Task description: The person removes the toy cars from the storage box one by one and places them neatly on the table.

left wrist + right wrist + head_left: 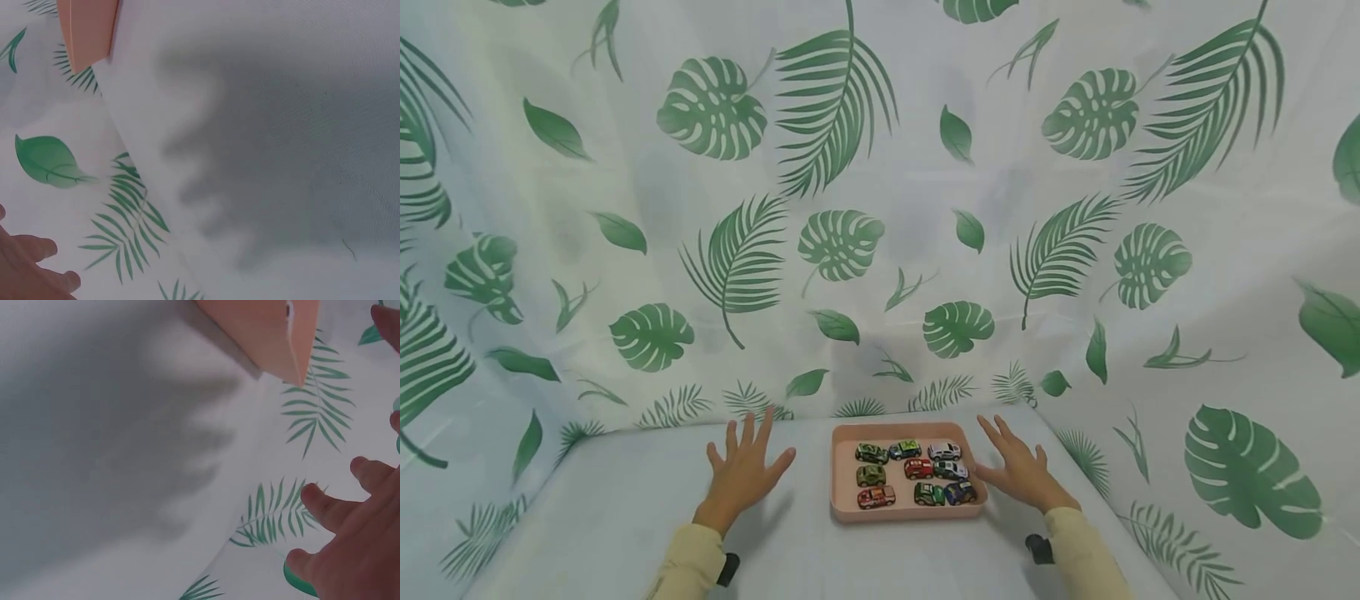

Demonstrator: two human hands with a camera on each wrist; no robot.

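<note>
A shallow pink tray [906,515] holds several small toy cars in the head view. Among them are a red car [918,468], a white car [944,451], a dark blue car [960,492] and a green car [871,452]. To the tray's left, my left hand [741,479] hovers over the table with its fingers spread, holding nothing. My right hand [1021,471] is at the tray's right side, fingers extended, its thumb overlapping the tray's right edge in this view. Each wrist view shows a corner of the tray [90,28] and part of that hand, with the hand's shadow on the table.
The table has a white cover [880,558]. Hanging white sheets with green leaf prints [880,167] close off its back and both sides. The tray stands near the table's back edge. Pale yellow sleeves [692,558] cover both forearms.
</note>
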